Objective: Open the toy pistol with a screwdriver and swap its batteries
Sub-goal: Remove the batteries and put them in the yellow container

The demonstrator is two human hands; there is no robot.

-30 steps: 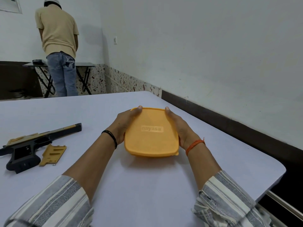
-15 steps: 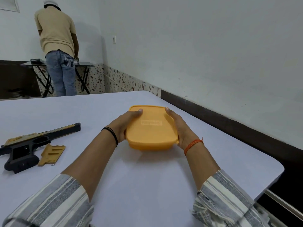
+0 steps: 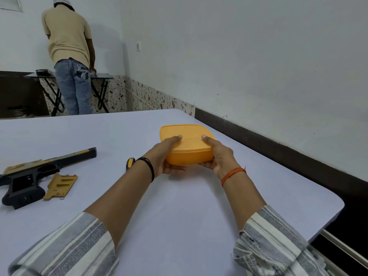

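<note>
I hold the yellow box (image 3: pixel 187 144) with both hands: my left hand (image 3: pixel 165 156) grips its left side, thumb on the lid, fingers under the base; my right hand (image 3: pixel 218 156) grips the right side the same way. The lid is on, so what the box contains cannot be seen.

The toy pistol (image 3: pixel 33 174) lies on the surface (image 3: pixel 179 206) well left of the box, with its detached gold cover plate (image 3: pixel 59 185) just beside its grip. The screwdriver (image 3: pixel 130 163), mostly hidden behind my left wrist, lies between the box and the pistol.

Judged step: the pistol is already open; battery exchange is in hand. The next move likely requires setting the box down, prying off its lid, and checking it for batteries.
</note>
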